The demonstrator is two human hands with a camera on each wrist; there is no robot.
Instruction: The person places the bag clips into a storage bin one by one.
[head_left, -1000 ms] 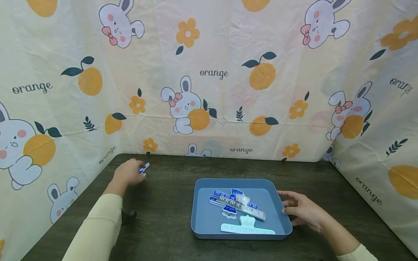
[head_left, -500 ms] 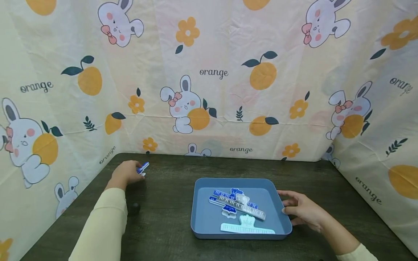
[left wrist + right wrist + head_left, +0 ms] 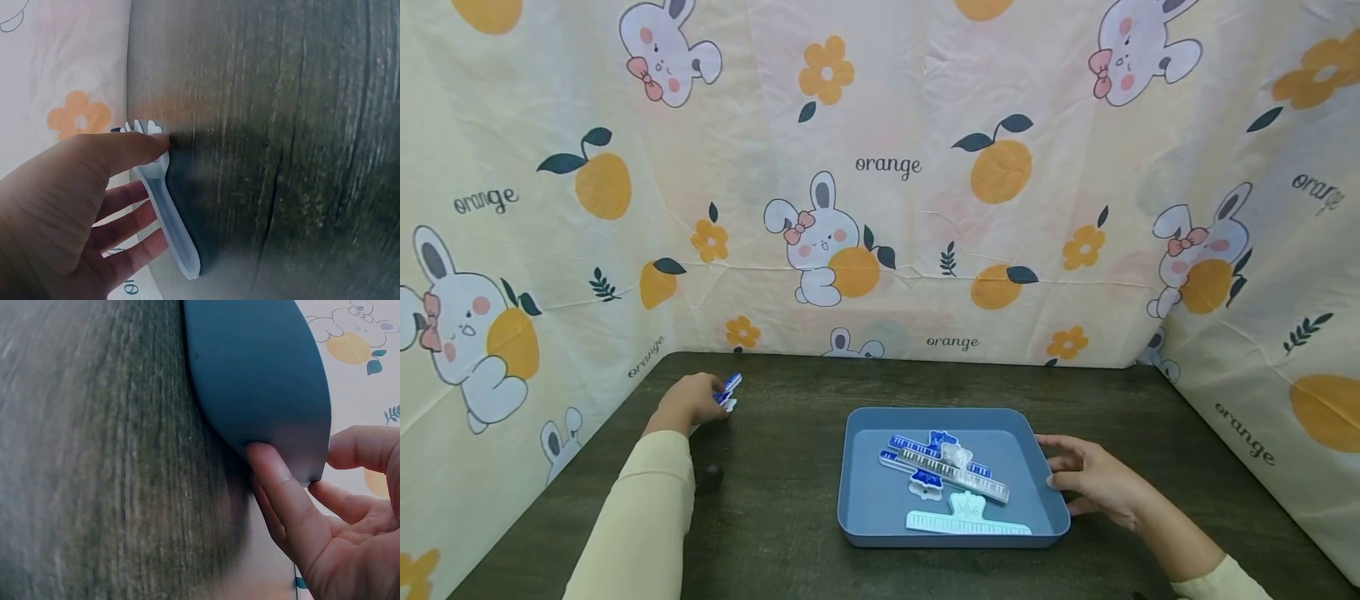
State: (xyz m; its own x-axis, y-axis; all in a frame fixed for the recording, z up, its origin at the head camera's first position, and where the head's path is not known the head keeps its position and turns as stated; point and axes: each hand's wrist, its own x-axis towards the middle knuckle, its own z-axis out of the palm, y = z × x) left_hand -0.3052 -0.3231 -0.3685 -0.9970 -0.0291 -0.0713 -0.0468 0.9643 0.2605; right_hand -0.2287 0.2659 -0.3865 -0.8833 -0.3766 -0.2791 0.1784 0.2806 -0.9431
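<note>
Since the earlier frames little has moved: the left hand (image 3: 688,402) has stayed at the far-left corner of the table (image 3: 790,508) with the blue-and-white clip (image 3: 728,388), and the wall cloth (image 3: 497,275) beside it has shifted in view. The right hand (image 3: 1093,482) keeps its place at the tray (image 3: 859,508).

The clip looks like light, stiff plastic, smooth and likely a little slippery; its long flat bar gives the surest hold, pinched across its width near the sprung end. In the left wrist view the thumb (image 3: 122,150) lies straight over the clip's (image 3: 165,209) scalloped head, and the other fingers (image 3: 128,225), spread and barely bent, reach behind the bar, so it sits between thumb and fingers in a loose pinch.

The right hand's fingers (image 3: 284,487) are relaxed and slightly parted, the thumb pressing the tray's (image 3: 256,375) outer wall, the fingertips on its rim. Three more clips (image 3: 951,479) lie inside the tray, just left of those fingertips.
</note>
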